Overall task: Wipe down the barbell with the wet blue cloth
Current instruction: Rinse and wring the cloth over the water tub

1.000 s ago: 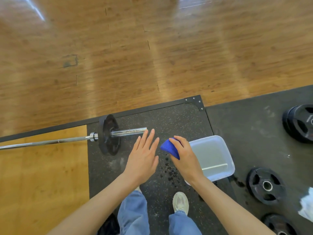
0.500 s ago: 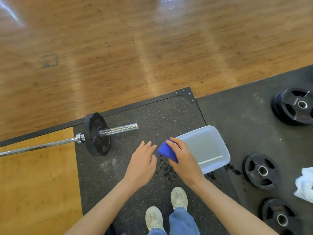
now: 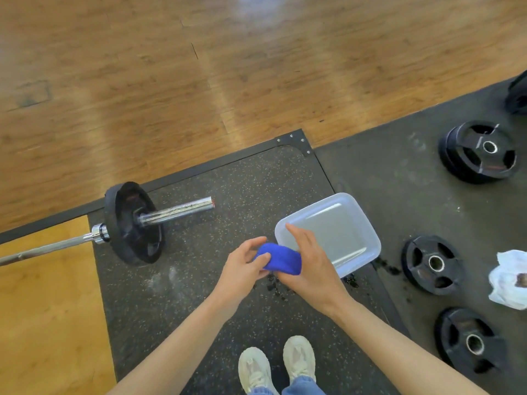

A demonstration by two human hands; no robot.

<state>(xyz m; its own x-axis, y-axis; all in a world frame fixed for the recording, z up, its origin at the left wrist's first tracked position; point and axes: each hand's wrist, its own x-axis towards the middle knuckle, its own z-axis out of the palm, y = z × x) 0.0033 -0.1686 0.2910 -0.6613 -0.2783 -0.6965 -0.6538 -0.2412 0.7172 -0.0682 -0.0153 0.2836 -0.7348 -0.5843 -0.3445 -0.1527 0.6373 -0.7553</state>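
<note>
A bunched wet blue cloth (image 3: 281, 260) is held between both hands above the dark speckled mat. My left hand (image 3: 244, 262) pinches its left end with thumb and fingers. My right hand (image 3: 309, 262) grips its right side, fingers wrapped over the top. The barbell (image 3: 176, 211) lies on the floor to the left, its chrome sleeve pointing toward the hands, with one black plate (image 3: 132, 223) loaded and the thin shaft (image 3: 48, 248) running off the left edge. Neither hand touches the barbell.
A clear plastic tub (image 3: 342, 220) with water sits just right of the hands. Dark wet drips (image 3: 275, 283) spot the mat below the cloth. Loose black plates (image 3: 432, 263) (image 3: 479, 151) (image 3: 469, 342) and a crumpled white rag (image 3: 510, 276) lie right. My shoes (image 3: 278, 363) stand below.
My left hand moved in from open beside the cloth and now pinches its left end. The cloth has spread out wider between both hands. The view shifted back.
</note>
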